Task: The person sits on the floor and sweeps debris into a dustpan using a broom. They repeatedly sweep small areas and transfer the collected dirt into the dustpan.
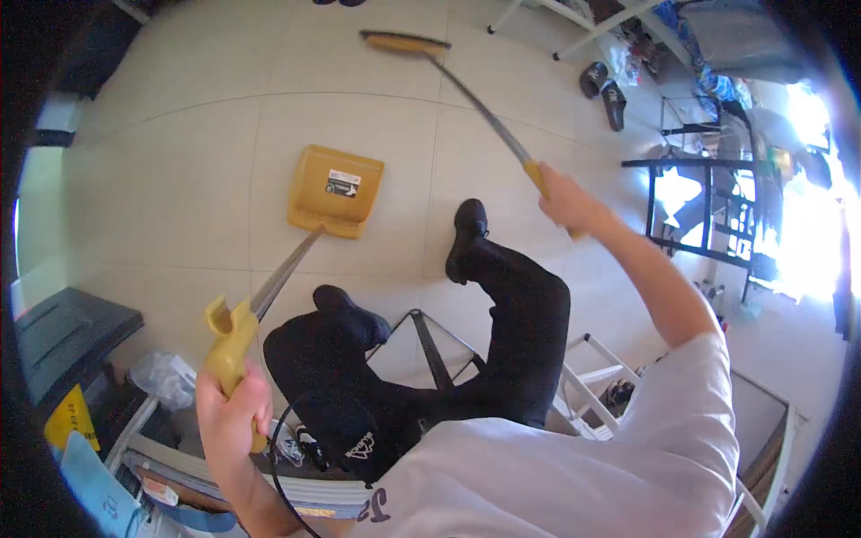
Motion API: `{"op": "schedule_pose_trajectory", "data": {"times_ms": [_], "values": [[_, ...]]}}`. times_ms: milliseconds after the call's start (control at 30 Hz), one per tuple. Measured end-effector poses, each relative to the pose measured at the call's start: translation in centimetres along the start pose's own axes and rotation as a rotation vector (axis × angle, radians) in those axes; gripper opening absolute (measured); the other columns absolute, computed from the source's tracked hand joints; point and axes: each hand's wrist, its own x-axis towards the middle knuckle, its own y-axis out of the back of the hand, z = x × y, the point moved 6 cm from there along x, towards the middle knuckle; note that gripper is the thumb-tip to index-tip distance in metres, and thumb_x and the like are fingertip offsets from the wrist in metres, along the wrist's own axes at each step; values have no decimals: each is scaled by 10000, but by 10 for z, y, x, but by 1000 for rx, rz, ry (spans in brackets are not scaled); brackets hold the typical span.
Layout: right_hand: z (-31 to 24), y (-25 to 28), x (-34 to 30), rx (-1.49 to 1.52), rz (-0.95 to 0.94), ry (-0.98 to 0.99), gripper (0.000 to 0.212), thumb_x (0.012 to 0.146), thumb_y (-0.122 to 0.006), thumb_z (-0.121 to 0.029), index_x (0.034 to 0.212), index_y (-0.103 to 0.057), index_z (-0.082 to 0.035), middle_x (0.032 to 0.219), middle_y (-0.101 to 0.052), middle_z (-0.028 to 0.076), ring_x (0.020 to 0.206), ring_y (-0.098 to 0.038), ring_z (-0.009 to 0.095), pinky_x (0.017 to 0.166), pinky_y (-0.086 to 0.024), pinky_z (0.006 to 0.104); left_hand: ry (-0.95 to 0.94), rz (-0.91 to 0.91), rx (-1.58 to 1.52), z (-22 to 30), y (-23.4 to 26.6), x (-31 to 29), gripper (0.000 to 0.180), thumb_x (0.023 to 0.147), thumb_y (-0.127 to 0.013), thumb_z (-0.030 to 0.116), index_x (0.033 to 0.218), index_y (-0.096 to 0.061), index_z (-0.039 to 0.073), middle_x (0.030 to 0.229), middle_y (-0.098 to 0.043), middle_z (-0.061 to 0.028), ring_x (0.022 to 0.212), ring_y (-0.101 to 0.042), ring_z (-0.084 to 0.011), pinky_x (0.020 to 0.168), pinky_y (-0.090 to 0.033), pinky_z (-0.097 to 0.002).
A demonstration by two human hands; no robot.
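My left hand [231, 408] is closed around the yellow handle of a long-handled dustpan. Its yellow pan [325, 202], with a dark and white label, rests on the tiled floor ahead of me, joined to the handle by a grey pole. Out to the right, my right hand [572, 199] grips the yellow grip of a broom [489, 117]. The broom's metal pole slants up and left to a yellow head [405, 43] with dark bristles, which lies beyond the pan, apart from it. A clip at the top of the dustpan handle is unoccupied.
Dark slippers [603, 92] lie at the far right near white furniture legs [610, 31]. A black metal rack [704, 208] stands at the right. White step rails [596, 386] are by my right leg. On the left are a dark lidded bin [76, 332] and a plastic bag [163, 377].
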Motion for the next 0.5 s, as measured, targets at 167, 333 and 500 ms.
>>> {"op": "schedule_pose_trajectory", "data": {"times_ms": [167,333,500], "values": [[-45,-18,-161,75,-248,-163,367,827,-437,-67,1173,-330,-14,754,-590,301,709,-600,459,635,-491,527,-18,-78,134,8,-4,0,225,869,-610,212,798,-454,66,511,-424,10,376,-387,-64,365,-314,-207],[-42,-21,-237,105,-236,-222,405,827,-504,-83,1196,-342,-40,842,-603,287,802,-607,435,699,-486,503,-50,-215,154,8,-16,4,278,878,-605,304,802,-460,80,516,-424,26,371,-374,-51,356,-305,-198],[-19,11,-261,267,14,-187,452,837,-580,-172,1247,-435,-48,918,-617,250,882,-607,389,766,-479,439,-85,-116,316,21,-14,-8,298,871,-611,338,806,-463,87,520,-420,32,370,-367,-41,355,-302,-193]]}}
